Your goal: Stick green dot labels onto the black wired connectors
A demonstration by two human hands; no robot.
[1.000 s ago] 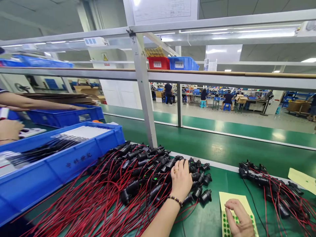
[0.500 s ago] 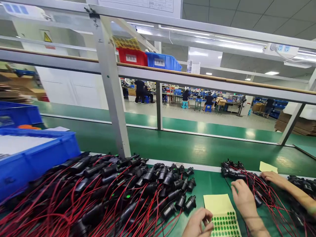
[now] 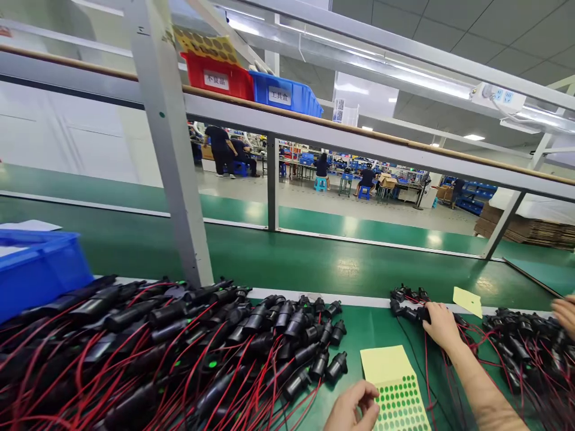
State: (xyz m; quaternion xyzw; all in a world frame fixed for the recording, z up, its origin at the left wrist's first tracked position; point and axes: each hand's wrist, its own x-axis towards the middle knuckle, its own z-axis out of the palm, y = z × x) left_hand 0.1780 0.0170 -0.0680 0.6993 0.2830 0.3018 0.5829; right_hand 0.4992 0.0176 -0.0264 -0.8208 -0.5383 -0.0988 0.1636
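My left hand [image 3: 354, 407] is at the left edge of a pale yellow sheet of green dot stickers [image 3: 399, 392]. Its fingers are curled, with a gap between thumb and forefinger and nothing visible in them. My right hand [image 3: 442, 326] reaches over a small pile at the right, fingers closed on a black cylindrical part [image 3: 423, 313]. The hand covers most of that part. Left of the sheet, a big heap of similar black cylindrical parts [image 3: 265, 317] trails red wires; a few carry green dots.
A blue bin [image 3: 45, 269] stands at the left. Another person's hand [image 3: 565, 314] shows at the right edge, by more black parts [image 3: 521, 335]. A yellow paper piece [image 3: 467, 301] lies behind my right hand. A grey post [image 3: 173, 179] rises behind the heap.
My right hand has moved onto a black part in the small pile. The other person's hand has drawn away to the right. The view has turned right; my left hand stays beside the sheet.
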